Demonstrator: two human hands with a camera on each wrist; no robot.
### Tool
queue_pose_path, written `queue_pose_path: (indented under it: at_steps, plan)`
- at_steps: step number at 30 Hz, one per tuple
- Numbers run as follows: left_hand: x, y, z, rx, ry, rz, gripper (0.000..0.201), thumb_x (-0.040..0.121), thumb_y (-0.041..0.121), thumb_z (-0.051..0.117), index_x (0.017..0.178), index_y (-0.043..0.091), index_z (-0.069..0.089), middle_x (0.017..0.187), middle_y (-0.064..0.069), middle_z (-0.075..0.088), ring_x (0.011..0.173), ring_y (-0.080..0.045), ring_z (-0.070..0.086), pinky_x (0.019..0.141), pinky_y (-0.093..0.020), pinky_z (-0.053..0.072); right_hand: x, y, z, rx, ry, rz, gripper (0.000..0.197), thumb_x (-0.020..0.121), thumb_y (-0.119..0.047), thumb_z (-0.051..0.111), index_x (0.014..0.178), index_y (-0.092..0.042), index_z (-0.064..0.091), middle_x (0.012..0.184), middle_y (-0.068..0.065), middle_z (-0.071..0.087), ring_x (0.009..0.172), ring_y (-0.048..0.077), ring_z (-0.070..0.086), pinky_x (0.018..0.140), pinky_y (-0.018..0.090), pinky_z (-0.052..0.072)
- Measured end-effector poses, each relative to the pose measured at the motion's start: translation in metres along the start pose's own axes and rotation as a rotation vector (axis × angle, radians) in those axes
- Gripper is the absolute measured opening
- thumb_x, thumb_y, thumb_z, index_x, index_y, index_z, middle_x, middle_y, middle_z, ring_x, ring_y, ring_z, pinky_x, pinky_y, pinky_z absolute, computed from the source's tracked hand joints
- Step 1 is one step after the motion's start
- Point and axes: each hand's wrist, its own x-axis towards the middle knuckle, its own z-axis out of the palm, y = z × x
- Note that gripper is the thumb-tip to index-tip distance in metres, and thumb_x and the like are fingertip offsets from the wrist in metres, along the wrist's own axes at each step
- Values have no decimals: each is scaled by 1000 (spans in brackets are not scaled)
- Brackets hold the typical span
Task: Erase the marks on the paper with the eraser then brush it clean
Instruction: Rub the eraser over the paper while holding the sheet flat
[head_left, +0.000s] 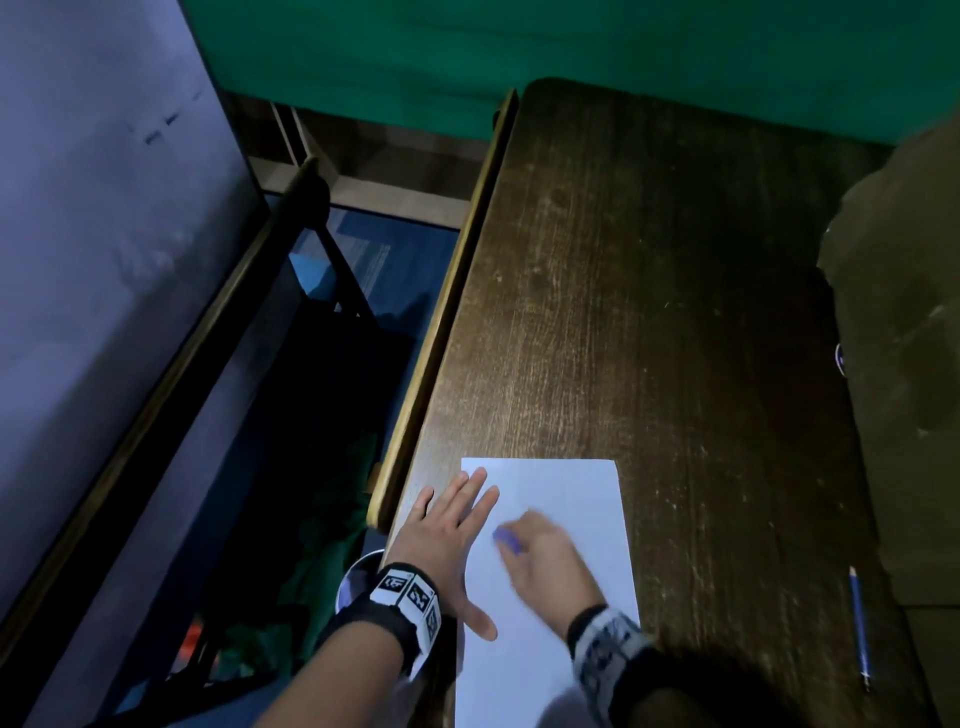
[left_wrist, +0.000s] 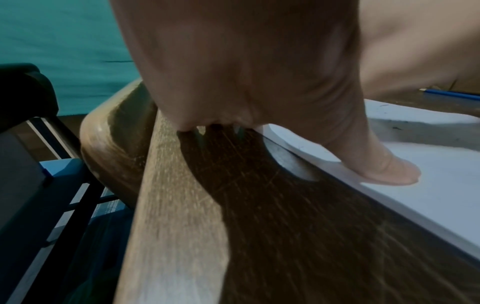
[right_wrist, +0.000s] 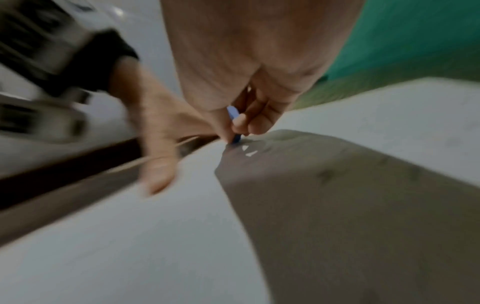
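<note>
Paper (head_left: 566, 499) lies flat on dark wood surface (head_left: 649, 291), lower centre of head view, long axis running bottom-to-top of frame w/ slight tilt; lower end cut off by frame bottom. L hand (head_left: 447, 540) flat, fingers straight and spread, palm down on paper's left edge, partly on bare surface; thumb (left_wrist: 384, 170) pressed on the sheet in L wrist view. Holds nothing, just pins the sheet.

R hand (head_left: 550, 561) just right of L hand, over middle of paper, blurred. Thumb and curled fingers pinch blue eraser (head_left: 506, 538); eraser sticks out toward upper left of head view. In R wrist view eraser (right_wrist: 235, 127) stands near upright, lower tip touching paper (right_wrist: 130, 236). Marks on sheet: a few faint dark specks in wrist views, too blurred to read.

Blue pencil (head_left: 860, 629) lies on surface at lower right of head view, well apart from both hands, long axis roughly parallel to paper's long side.
</note>
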Motion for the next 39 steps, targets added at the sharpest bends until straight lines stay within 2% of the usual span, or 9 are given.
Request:
queue_pose_path:
  at_steps: [3,9,12,14,19,24,30,35,39]
  plan:
    - [-2,1,-1,6,-19,8,159,48,92,69,157,25,-27,157,5,-44,146,-16,-38,122,-48,-17,18,13,-3,-22,281,124,9,93,-21,62,93,-20,71,86,-6,59,75,9,60,75,19,48]
    - [3,-1,2,15,-14,-3,156,54,87,71,155,24,-30,152,4,-51,146,-17,-38,123,-49,-13,-21,-9,2,10,-165,-97,16,93,-26,52,84,-22,64,85,-2,54,74,16,57,75,31,49]
    - [1,0,0,3,-32,5,161,47,93,68,155,26,-30,155,6,-47,144,-15,-41,122,-49,-16,19,18,-16,-8,204,79,9,92,-18,64,95,-16,72,90,-3,63,79,10,61,81,21,49]
    - [0,1,0,-1,-41,3,161,47,92,69,155,26,-31,155,6,-48,144,-15,-41,122,-49,-16,17,21,-5,6,282,91,8,91,-18,63,93,-19,71,86,-10,58,76,5,58,77,21,50]
    - [2,1,1,35,-26,-10,151,61,83,70,153,22,-33,151,2,-52,146,-18,-39,123,-50,-12,-31,-7,14,2,-159,-153,21,93,-30,47,85,-19,63,82,-5,49,68,15,54,71,34,51]
    - [1,2,-1,21,-52,-2,160,48,93,68,154,25,-33,154,5,-49,144,-17,-42,122,-50,-16,8,13,2,5,265,65,9,94,-23,60,94,-23,69,83,-12,51,72,6,56,73,18,48]
    - [2,1,0,13,-7,-8,148,63,79,71,154,23,-31,147,5,-55,146,-18,-38,123,-48,-14,-27,-8,14,25,-124,-114,21,92,-30,49,88,-18,66,86,1,53,74,18,57,76,36,51]
    - [1,2,-1,13,-39,4,162,46,94,68,155,24,-30,155,5,-47,144,-16,-41,121,-48,-18,15,19,-2,2,301,98,11,94,-23,60,91,-21,70,84,-5,57,73,11,59,75,27,52]
    - [3,0,0,17,-64,2,161,49,92,68,153,23,-33,152,3,-51,140,-17,-46,122,-52,-14,-32,-2,22,29,-22,-75,20,94,-37,46,94,-27,64,86,-6,52,74,12,57,74,31,51]
